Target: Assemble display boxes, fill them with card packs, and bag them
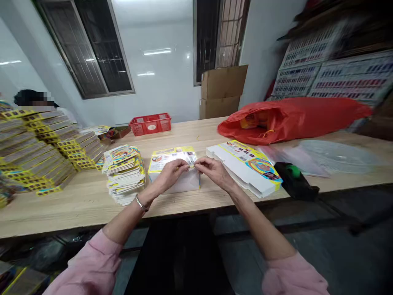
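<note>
A white and yellow printed carton [175, 157] stands on the table in front of me, its white side facing me. My left hand [173, 174] is closed in a pinch at the carton's upper near edge. Opposite it, my right hand [215, 171] pinches too, the fingertips of both hands almost meeting over the barcode. Something small and pale seems to lie between the fingertips, but I cannot make it out. To the left rises a stack of folded printed cards [125, 174]. On the right lie flattened cartons [245, 166], with a black tape dispenser [296, 180] beside them.
Tall piles of yellow-edged boxes [33, 151] fill the left side, with a person [37, 98] behind them. A red basket [150, 124] sits at the back. A red bag [291, 116] and clear plastic bags [331, 155] lie right. Brown cardboard boxes [222, 90] stand by the wall.
</note>
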`<state>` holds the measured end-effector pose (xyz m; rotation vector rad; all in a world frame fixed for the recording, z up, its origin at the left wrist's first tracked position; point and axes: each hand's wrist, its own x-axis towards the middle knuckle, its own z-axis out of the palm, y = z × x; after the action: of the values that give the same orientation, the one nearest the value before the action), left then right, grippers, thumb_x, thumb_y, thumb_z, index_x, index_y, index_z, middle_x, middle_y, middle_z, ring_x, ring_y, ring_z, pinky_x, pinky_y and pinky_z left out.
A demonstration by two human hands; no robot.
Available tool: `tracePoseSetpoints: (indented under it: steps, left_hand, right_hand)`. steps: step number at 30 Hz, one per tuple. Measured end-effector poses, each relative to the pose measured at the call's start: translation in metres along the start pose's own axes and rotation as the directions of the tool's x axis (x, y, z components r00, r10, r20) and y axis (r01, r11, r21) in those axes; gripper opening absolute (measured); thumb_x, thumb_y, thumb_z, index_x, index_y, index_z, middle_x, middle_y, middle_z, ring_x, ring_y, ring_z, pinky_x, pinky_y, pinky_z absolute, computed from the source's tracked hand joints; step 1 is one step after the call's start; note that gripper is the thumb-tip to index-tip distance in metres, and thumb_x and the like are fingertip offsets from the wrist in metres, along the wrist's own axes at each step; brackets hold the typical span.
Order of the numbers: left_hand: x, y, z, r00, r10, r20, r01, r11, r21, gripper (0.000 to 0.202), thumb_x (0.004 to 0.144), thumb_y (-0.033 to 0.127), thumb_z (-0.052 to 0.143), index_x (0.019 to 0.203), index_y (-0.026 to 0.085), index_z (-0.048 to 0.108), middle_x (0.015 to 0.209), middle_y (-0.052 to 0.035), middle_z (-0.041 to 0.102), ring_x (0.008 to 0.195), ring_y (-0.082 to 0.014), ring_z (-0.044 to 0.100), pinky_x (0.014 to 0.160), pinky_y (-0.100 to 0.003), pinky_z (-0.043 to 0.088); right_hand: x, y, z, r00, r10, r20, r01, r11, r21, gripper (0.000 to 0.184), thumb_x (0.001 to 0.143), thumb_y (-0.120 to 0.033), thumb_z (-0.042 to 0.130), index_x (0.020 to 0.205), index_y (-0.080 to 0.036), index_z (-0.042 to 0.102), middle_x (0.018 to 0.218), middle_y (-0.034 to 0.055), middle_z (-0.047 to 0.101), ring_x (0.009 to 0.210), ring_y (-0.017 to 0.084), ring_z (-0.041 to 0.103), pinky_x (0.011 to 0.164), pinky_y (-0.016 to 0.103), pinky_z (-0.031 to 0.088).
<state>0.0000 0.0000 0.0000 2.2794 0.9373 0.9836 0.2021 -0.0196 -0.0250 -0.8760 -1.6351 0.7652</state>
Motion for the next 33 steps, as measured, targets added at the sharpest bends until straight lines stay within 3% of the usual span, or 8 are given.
tracePoseSetpoints:
  steps: [4, 8, 11, 15, 21, 24, 27, 33]
  left_hand:
    - [0.002, -0.004, -0.002, 1.000, 0.003, -0.018, -0.003, 1.000, -0.008, 0.020, 0.092, 0.032, 0.055, 0.081, 0.018, 0.063, 0.080, -0.0022, 0.069, 0.078, -0.0159, 0.062, 0.074, -0.026, 0.047]
    - [-0.001, -0.009, 0.006, 0.986, 0.063, -0.156, -0.065, 0.998, -0.010, 0.014, 0.092, 0.029, 0.058, 0.100, 0.019, 0.063, 0.086, -0.0030, 0.071, 0.080, -0.0155, 0.066, 0.076, -0.027, 0.050]
    - [-0.002, -0.008, 0.012, 0.975, 0.101, -0.198, -0.090, 0.994, 0.066, 0.015, 0.094, 0.029, 0.056, 0.101, 0.019, 0.064, 0.089, -0.0048, 0.072, 0.082, -0.0166, 0.067, 0.078, -0.028, 0.051]
    - [-0.001, 0.000, 0.009, 0.992, 0.021, -0.121, -0.011, 0.996, 0.086, 0.021, 0.096, 0.032, 0.053, 0.095, 0.017, 0.067, 0.087, -0.0047, 0.073, 0.081, -0.0169, 0.067, 0.076, -0.028, 0.050]
    - [0.008, 0.005, -0.008, 0.990, -0.056, 0.129, 0.039, 0.991, 0.130, 0.026, 0.093, 0.035, 0.051, 0.082, 0.016, 0.066, 0.077, -0.0028, 0.070, 0.070, -0.0144, 0.062, 0.066, -0.025, 0.047]
    - [0.010, 0.003, -0.013, 0.971, -0.070, 0.229, 0.049, 0.994, 0.095, 0.025, 0.092, 0.032, 0.050, 0.080, 0.016, 0.066, 0.075, -0.0027, 0.070, 0.069, -0.0139, 0.062, 0.066, -0.024, 0.048]
    - [0.009, 0.001, -0.012, 0.964, -0.056, 0.260, 0.032, 0.995, 0.097, 0.026, 0.091, 0.028, 0.049, 0.076, 0.016, 0.066, 0.074, -0.0027, 0.070, 0.070, -0.0137, 0.063, 0.069, -0.024, 0.048]
    - [0.005, 0.000, -0.007, 0.973, -0.035, 0.227, 0.000, 0.989, 0.150, 0.027, 0.092, 0.028, 0.049, 0.079, 0.016, 0.069, 0.074, -0.0026, 0.070, 0.071, -0.0149, 0.064, 0.071, -0.026, 0.050]
  right_hand:
    - [0.003, -0.001, -0.002, 0.999, 0.027, 0.039, -0.029, 0.999, 0.042, 0.026, 0.081, -0.044, 0.066, 0.082, -0.019, 0.070, 0.079, 0.0015, 0.065, 0.072, 0.016, 0.058, 0.067, 0.027, 0.048]
    - [0.005, -0.004, 0.001, 0.998, 0.056, 0.004, -0.057, 0.997, 0.049, 0.028, 0.083, -0.044, 0.063, 0.071, -0.019, 0.066, 0.070, 0.0000, 0.062, 0.069, 0.015, 0.057, 0.067, 0.027, 0.047]
    - [0.005, -0.004, 0.003, 0.998, 0.069, -0.006, -0.069, 0.997, 0.046, 0.029, 0.084, -0.043, 0.061, 0.068, -0.019, 0.064, 0.068, -0.0005, 0.061, 0.068, 0.014, 0.056, 0.067, 0.026, 0.046]
    - [0.004, -0.005, 0.005, 0.998, 0.054, 0.014, -0.054, 0.999, -0.005, 0.028, 0.086, -0.042, 0.059, 0.071, -0.019, 0.064, 0.069, -0.0014, 0.060, 0.068, 0.013, 0.055, 0.064, 0.025, 0.043]
    - [0.005, -0.004, 0.007, 0.998, -0.055, 0.006, 0.055, 0.990, -0.132, 0.022, 0.088, -0.037, 0.057, 0.079, -0.019, 0.065, 0.078, 0.0004, 0.064, 0.071, 0.014, 0.058, 0.065, 0.026, 0.045]
    - [-0.003, 0.001, 0.016, 0.969, -0.117, -0.217, 0.081, 0.983, -0.167, 0.018, 0.083, -0.036, 0.064, 0.090, -0.019, 0.064, 0.093, 0.0042, 0.065, 0.072, 0.014, 0.061, 0.067, 0.028, 0.050]
    - [-0.018, 0.005, 0.033, 0.902, -0.101, -0.420, 0.031, 0.985, -0.171, 0.018, 0.082, -0.037, 0.066, 0.081, -0.019, 0.061, 0.086, 0.0045, 0.065, 0.065, 0.014, 0.060, 0.062, 0.028, 0.053]
    - [-0.031, 0.008, 0.062, 0.897, -0.033, -0.441, -0.011, 0.995, -0.097, 0.016, 0.083, -0.035, 0.062, 0.081, -0.020, 0.066, 0.080, 0.0054, 0.070, 0.066, 0.018, 0.067, 0.064, 0.030, 0.057]
